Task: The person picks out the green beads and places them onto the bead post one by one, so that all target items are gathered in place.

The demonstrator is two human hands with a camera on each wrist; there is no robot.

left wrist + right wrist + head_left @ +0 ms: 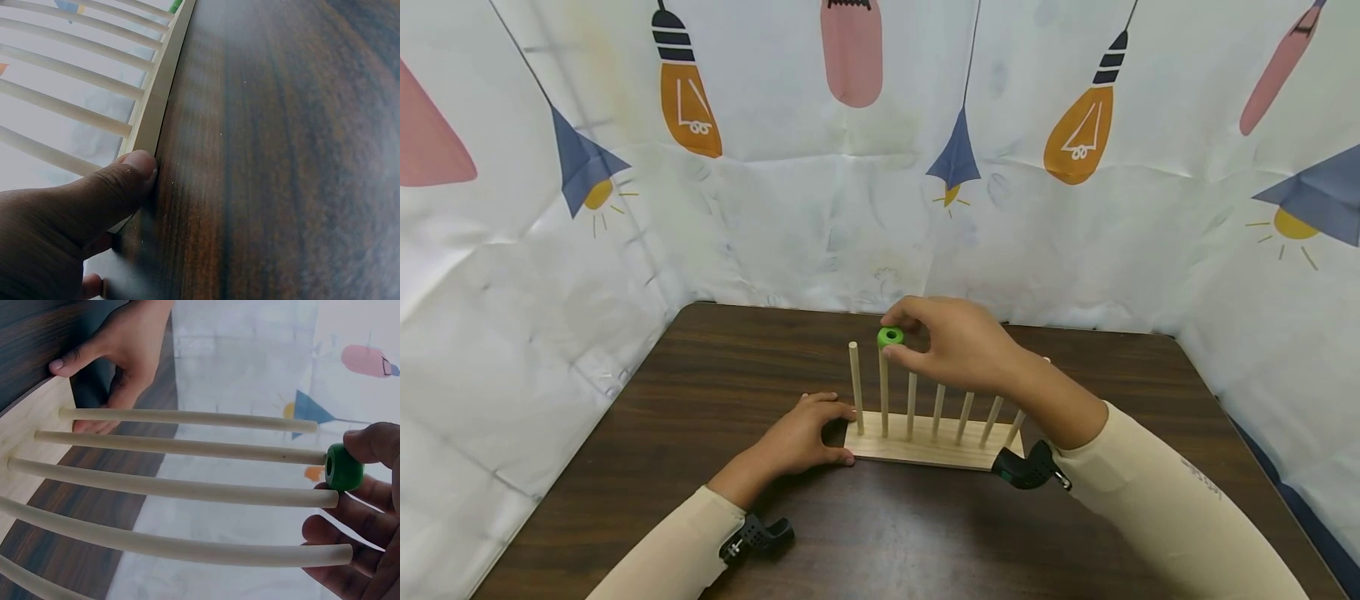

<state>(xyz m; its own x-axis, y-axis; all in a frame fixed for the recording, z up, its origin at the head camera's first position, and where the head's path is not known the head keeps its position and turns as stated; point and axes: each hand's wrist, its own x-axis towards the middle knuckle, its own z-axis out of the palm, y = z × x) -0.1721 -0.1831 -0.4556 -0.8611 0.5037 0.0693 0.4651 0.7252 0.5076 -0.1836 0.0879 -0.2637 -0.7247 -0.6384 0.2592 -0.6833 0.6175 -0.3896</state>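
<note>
A pale wooden peg rack [917, 450], a flat base with several upright pegs, stands on the table. My left hand [811, 433] grips the base's left end, with the thumb [140, 165] against the front edge and the fingers behind. Over the second peg from the left, my right hand [966, 342] pinches a green bead [891, 336] between thumb and fingers. In the right wrist view the green bead [344, 467] sits right at the peg's tip, its hole facing the peg. My right hand and forearm hide the tops of several pegs in the head view.
The dark wood-grain table [737, 358] reaches back to a white curtain [775, 233] printed with lamps and bulbs. A black wrist device [1026, 467] overlaps the rack's right end. Some green [175, 5] shows at the base's far end in the left wrist view.
</note>
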